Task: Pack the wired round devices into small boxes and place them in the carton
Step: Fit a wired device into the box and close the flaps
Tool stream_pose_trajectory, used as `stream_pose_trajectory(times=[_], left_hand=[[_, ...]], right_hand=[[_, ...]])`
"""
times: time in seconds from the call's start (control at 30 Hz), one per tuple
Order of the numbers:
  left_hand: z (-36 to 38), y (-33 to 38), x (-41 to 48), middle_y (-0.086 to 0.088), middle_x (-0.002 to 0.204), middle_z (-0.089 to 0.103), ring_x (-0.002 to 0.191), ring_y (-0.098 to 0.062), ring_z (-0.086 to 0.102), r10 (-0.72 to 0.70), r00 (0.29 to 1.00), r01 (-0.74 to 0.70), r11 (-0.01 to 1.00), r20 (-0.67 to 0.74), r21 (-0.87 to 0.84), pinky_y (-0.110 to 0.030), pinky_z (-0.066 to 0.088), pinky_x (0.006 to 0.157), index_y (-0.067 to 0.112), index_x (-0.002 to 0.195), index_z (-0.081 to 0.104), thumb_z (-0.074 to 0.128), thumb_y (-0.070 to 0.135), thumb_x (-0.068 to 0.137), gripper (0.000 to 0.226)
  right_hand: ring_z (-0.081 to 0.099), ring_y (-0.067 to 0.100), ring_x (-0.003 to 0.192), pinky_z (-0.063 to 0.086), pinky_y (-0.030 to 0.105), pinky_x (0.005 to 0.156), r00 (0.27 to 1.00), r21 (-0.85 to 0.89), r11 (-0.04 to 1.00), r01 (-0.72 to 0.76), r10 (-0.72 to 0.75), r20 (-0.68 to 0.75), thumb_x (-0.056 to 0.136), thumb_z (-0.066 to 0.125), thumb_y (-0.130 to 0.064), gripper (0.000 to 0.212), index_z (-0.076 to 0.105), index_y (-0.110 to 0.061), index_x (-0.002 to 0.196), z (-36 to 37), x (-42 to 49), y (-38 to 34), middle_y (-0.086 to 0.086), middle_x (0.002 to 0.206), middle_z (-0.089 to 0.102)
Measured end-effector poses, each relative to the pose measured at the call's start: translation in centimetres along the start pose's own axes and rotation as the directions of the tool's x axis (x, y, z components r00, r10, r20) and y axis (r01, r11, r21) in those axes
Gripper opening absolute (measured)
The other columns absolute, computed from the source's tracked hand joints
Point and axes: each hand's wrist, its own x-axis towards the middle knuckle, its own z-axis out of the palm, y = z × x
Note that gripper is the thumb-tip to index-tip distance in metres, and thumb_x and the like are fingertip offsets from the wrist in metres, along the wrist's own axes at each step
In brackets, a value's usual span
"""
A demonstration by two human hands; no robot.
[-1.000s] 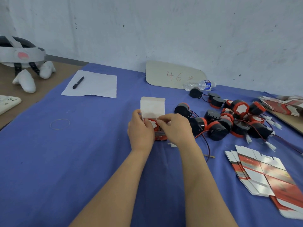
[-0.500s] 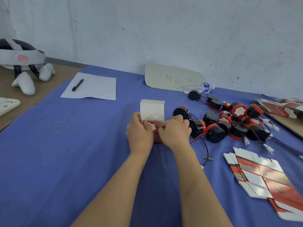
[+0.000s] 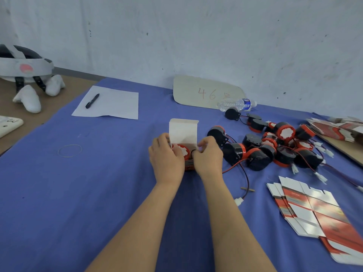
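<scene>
L hand [image 3: 167, 160], R hand [image 3: 208, 160] grip small box [image 3: 183, 134]; flap upright, device [image 3: 182, 150] face-up.

blue tablecloth [image 3: 98, 193], red-black devices [image 3: 275, 146], white paper [image 3: 114, 105]

Table [image 3: 74, 87]: bare brown matt top, wood or board, showing only along the left edge. The rest lies under a matt blue cloth [image 3: 78, 203], smooth weave, few creases. Near table centre: small box [image 3: 183, 131] of thin card, inner flap plain matt white, outside printed red. In it a round device [image 3: 181, 151] w/ red plastic rim and white face. Toward the right edge: pile of devices [image 3: 275, 150], black & red plastic, slight sheen, w/ thin red & black plastic-coated wires [image 3: 247, 181]. Near-right corner: flat box blanks [image 3: 314, 213], glossy printed card. Far side: matt white paper sheet [image 3: 117, 103], black plastic pen [image 3: 92, 101], matt beige cardboard sign [image 3: 196, 89], clear crinkled plastic bottle [image 3: 233, 104]. Wall [image 3: 196, 36]: rough, matt, scuffed paint.
</scene>
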Motion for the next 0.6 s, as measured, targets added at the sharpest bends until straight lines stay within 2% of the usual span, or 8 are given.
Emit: stream_pose_trajectory(times=[0.07,0.13,0.23,0.33,0.4,0.47,0.53,0.6], left_hand=[[-0.1,-0.2,0.0,0.003,0.109,0.037,0.087,-0.016,0.046,0.003,1.0,-0.003,0.999,0.008,0.05,-0.027,0.037,0.068,0.014,0.116,0.05,0.052,0.013,0.091,0.025],[-0.2,-0.1,0.0,0.0,0.117,0.038,0.08,-0.015,0.049,0.006,0.998,-0.009,0.999,0.056,0.038,-0.027,0.039,0.063,0.016,0.121,0.048,0.052,0.022,0.094,0.028],[-0.3,0.1,0.5,0.003,0.114,0.044,0.086,-0.01,0.054,-0.012,0.994,0.022,0.996,0.111,-0.092,-0.024,0.044,0.07,0.022,0.112,0.054,0.043,0.043,0.097,0.028],[-0.3,-0.1,1.5,-0.002,0.116,0.054,0.093,-0.013,0.059,-0.104,0.975,0.153,0.955,0.197,-0.254,-0.034,0.051,0.083,0.018,0.105,0.058,0.028,0.041,0.099,0.039],[-0.7,-0.3,1.3,0.003,0.12,0.047,0.087,-0.007,0.056,-0.072,0.968,0.124,0.971,0.24,-0.205,-0.016,0.048,0.073,0.024,0.109,0.053,0.037,0.024,0.099,0.019],[-0.6,-0.9,1.3,0.006,0.122,0.039,0.083,-0.009,0.052,-0.025,0.971,0.075,0.976,0.239,-0.203,-0.01,0.042,0.066,0.025,0.117,0.048,0.045,0.011,0.096,0.026],[-0.5,-1.1,1.4,0.008,0.122,0.034,0.079,-0.01,0.051,-0.021,0.967,0.08,0.971,0.256,-0.223,-0.008,0.042,0.064,0.026,0.116,0.047,0.046,0.006,0.095,0.029],[-0.7,-1.2,1.7,0.006,0.12,0.039,0.075,-0.009,0.051,0.004,0.965,0.063,0.967,0.262,-0.248,-0.008,0.043,0.059,0.032,0.104,0.047,0.045,0.004,0.095,0.029]], right_hand=[[0.051,0.024,0.074,0.045,0.038,0.065,0.993,-0.104,0.989,0.105,-0.099,0.059,0.084,0.049,0.001,0.016,0.047,-0.013,0.09,0.0,-0.1,0.1,0.001,0.075,0.05],[0.048,0.019,0.071,0.046,0.032,0.064,0.978,-0.107,0.984,0.146,-0.127,0.166,0.083,0.052,-0.002,0.013,0.049,-0.013,0.089,-0.7,0.1,0.3,-0.001,0.074,0.049],[0.051,0.004,0.073,0.041,0.01,0.058,0.928,0.023,0.993,0.117,-0.118,0.353,0.087,0.058,-0.016,0.008,0.062,-0.018,0.094,-2.3,0.7,0.5,-0.004,0.086,0.059],[0.055,0.001,0.084,0.04,0.007,0.062,0.929,0.092,0.992,0.091,-0.118,0.35,0.092,0.054,-0.018,0.016,0.07,-0.018,0.095,-2.3,1.0,0.9,-0.009,0.093,0.065],[0.053,0.008,0.084,0.036,0.009,0.059,0.963,0.039,0.993,0.107,-0.114,0.242,0.093,0.054,-0.016,0.014,0.063,-0.018,0.103,-1.6,1.1,1.2,-0.01,0.088,0.058],[0.052,0.014,0.089,0.039,0.014,0.062,0.978,0.071,0.996,0.063,-0.076,0.197,0.092,0.057,-0.015,0.031,0.048,-0.018,0.122,-1.2,1.1,1.5,-0.008,0.091,0.053],[0.052,0.019,0.107,0.043,0.02,0.075,0.975,0.161,0.986,0.041,-0.075,0.209,0.091,0.059,-0.012,0.064,0.025,-0.022,0.145,-1.3,1.2,1.7,-0.001,0.118,0.051],[0.053,0.018,0.108,0.044,0.02,0.077,0.962,0.228,0.968,0.102,-0.154,0.225,0.09,0.055,-0.004,0.074,0.019,-0.03,0.149,-1.5,1.0,1.7,0.0,0.141,0.039]])
